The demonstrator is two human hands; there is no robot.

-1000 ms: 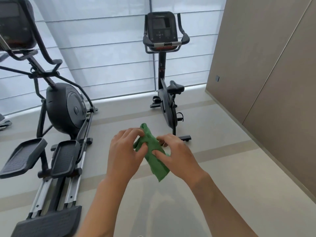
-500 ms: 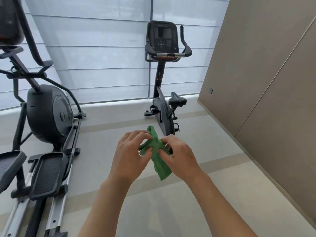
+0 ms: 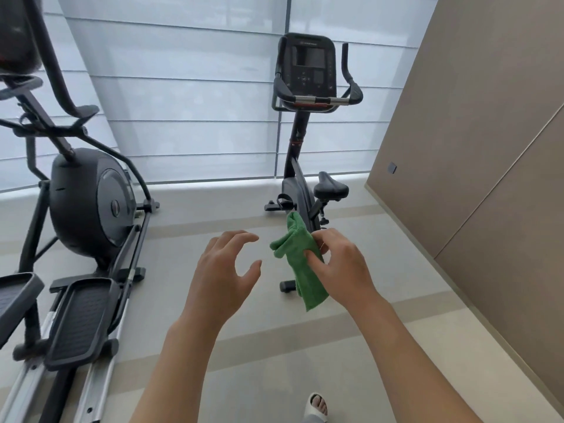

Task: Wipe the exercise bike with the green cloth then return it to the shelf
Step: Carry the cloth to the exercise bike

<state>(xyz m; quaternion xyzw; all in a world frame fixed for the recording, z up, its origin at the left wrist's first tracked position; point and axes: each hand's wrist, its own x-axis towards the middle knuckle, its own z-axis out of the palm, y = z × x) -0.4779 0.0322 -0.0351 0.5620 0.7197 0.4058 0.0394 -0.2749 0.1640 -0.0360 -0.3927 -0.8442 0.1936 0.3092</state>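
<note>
Out on the open floor [image 3: 396, 346] between the machines, the person stands a few steps short of the exercise bike [image 3: 308, 148], which sits ahead by the window blinds, near the far right corner where the floor meets the panelled wall [image 3: 473, 148]. The green cloth [image 3: 300, 261] is in mid-air, pinched between thumb and fingers of the right hand [image 3: 341, 267], bunched at the top with a long tail hanging down below the grip. The left hand [image 3: 225, 270] is just beside it, fingers spread and curled, holding nothing and not touching the cloth. An elliptical trainer [image 3: 88, 203] fills the left side of the floor, well apart from the cloth. One sandalled foot [image 3: 317, 406] shows at the bottom edge. By the look of it, the task is at an early stage: cloth in hand, bike not yet touched, so all the wiping and the return are left. No shelf is in view.
</note>
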